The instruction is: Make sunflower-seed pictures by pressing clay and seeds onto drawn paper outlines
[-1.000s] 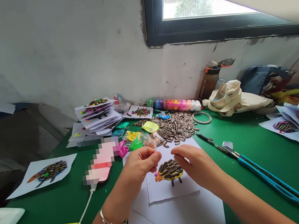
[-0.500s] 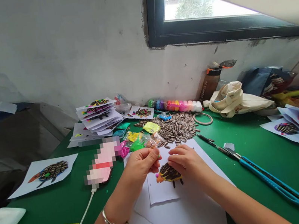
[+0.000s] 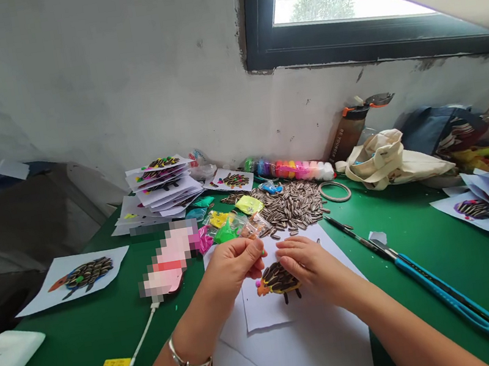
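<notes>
Seed-covered figure (image 3: 279, 278) with orange head lies on a small white sheet (image 3: 266, 317), on top of larger papers (image 3: 315, 351). Left hand (image 3: 236, 263) just above it, thumb and forefinger pinching a tiny green bit (image 3: 264, 254). Right hand (image 3: 310, 263) partly covers the figure, fingers together, loosely bent; can't tell if holding anything. Beyond: clay packets (image 3: 227, 231), seed heap (image 3: 292, 205), tape ring (image 3: 335, 191). Blue-handled tool (image 3: 450, 296) right, on green table (image 3: 420, 211).
</notes>
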`<state>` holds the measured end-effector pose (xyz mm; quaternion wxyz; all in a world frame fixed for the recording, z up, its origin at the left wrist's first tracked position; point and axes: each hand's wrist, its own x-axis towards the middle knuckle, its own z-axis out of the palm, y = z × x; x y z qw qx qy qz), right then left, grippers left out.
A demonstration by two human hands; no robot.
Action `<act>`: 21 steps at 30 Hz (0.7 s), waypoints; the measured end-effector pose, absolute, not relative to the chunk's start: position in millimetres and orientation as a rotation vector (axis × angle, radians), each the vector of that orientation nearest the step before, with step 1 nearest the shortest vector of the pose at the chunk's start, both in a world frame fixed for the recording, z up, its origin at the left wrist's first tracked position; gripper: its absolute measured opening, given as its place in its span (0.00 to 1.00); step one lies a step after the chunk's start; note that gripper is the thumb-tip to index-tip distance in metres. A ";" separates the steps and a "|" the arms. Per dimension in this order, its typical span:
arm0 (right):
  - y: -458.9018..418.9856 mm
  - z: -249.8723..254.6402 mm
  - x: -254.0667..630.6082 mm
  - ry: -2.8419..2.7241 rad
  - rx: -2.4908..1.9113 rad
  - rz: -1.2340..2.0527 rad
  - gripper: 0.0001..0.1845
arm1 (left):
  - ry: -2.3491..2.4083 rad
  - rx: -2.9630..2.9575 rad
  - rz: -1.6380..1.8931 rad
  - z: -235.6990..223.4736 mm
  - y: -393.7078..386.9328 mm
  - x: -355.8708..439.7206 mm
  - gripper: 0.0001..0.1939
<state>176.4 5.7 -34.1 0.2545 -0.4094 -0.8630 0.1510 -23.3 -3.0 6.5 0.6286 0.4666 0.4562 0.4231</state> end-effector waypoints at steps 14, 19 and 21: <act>5.5 -37.9 177.9 -2.273 -1.070 0.312 0.13 | 1.049 1.055 0.964 10.0 -3.4 -22.0 0.21; 5.6 -43.7 172.5 -2.387 -1.130 0.183 0.11 | 1.046 1.056 0.965 10.0 -4.4 -22.4 0.21; 5.3 -43.1 171.8 -2.404 -1.140 0.198 0.10 | 1.046 1.063 0.963 9.8 -4.3 -22.8 0.20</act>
